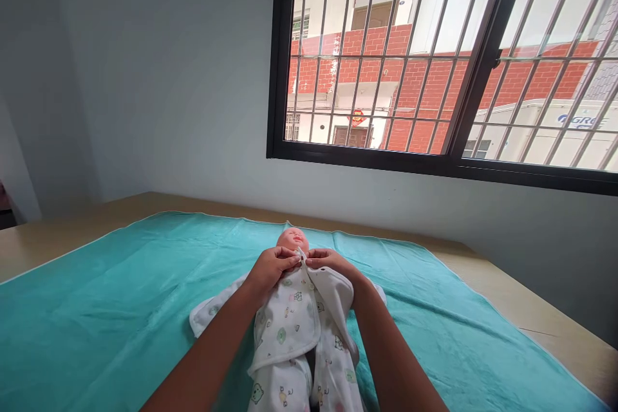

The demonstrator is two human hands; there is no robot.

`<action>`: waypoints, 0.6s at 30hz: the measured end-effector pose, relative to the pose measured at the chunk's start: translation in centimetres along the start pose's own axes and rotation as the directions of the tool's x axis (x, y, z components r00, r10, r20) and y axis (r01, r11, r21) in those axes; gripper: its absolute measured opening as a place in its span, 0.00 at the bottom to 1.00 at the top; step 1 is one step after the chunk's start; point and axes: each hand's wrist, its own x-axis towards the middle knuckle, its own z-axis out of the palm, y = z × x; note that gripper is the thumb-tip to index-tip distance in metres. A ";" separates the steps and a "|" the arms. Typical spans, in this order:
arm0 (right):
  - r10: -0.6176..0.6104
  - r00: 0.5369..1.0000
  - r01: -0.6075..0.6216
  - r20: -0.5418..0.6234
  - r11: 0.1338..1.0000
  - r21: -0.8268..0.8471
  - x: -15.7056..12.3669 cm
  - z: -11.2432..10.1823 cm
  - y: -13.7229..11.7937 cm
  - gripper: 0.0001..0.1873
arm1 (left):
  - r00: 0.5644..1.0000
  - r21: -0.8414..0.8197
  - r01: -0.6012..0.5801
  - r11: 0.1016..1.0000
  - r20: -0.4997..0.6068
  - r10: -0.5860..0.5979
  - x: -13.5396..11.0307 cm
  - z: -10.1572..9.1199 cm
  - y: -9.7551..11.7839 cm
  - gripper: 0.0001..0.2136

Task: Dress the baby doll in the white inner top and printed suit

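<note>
A baby doll (293, 237) lies on its back, dressed in a white printed baby jacket (287, 322) and matching trousers (282, 387). At the doll's neck, my left hand (274, 268) pinches the jacket's collar edge. Just across from it, my right hand (333, 262) pinches the other side of the collar, fingertips close to the left ones. The right front flap is folded back, showing its plain white inside. One sleeve spreads out to the left, and part of the other shows beyond my right wrist. My wrists hide parts of the jacket.
A turquoise blanket (120, 296) covers most of the wooden table (506, 283) under the doll. Behind the table stands a plain wall (183, 77) with a black-framed barred window (367, 150) at the upper right.
</note>
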 end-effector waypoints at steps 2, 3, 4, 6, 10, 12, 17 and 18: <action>0.004 1.000 -0.005 0.011 1.000 0.013 0.4 -0.4 0.2 0.20 | 1.000 -0.002 -0.001 1.000 -0.006 0.001 0.2 0.0 -0.2 0.14; 0.003 1.000 -0.003 0.011 1.000 0.019 0.6 -0.5 0.3 0.20 | 1.000 -0.003 -0.002 1.000 -0.003 0.002 0.2 0.0 -0.2 0.14; 0.003 1.000 -0.003 0.009 1.000 0.017 0.8 -0.6 0.4 0.21 | 1.000 -0.005 -0.004 1.000 -0.002 0.004 0.3 0.0 -0.2 0.14; 0.007 1.000 -0.007 0.001 1.000 -0.008 1.0 -0.7 0.4 0.23 | 1.000 -0.008 -0.009 1.000 -0.002 0.009 0.2 0.2 -0.2 0.15; -0.006 1.000 0.006 -0.001 0.999 -0.034 0.8 -0.4 0.2 0.23 | 0.999 0.006 -0.023 1.000 -0.027 0.023 -0.3 0.5 0.4 0.12; -0.016 1.000 0.016 0.001 0.999 -0.028 0.4 -0.2 0.1 0.24 | 0.999 0.024 -0.029 0.999 -0.042 0.030 -0.6 0.6 0.6 0.12; -0.026 0.998 0.020 -0.062 0.996 -0.083 -0.5 0.6 -0.2 0.25 | 0.998 0.019 -0.044 0.999 -0.050 0.045 -0.8 0.8 0.7 0.13; -0.026 0.996 0.017 -0.090 0.995 -0.103 -0.5 0.8 -0.3 0.24 | 0.998 0.013 -0.045 0.999 -0.040 0.045 -0.9 0.8 0.7 0.13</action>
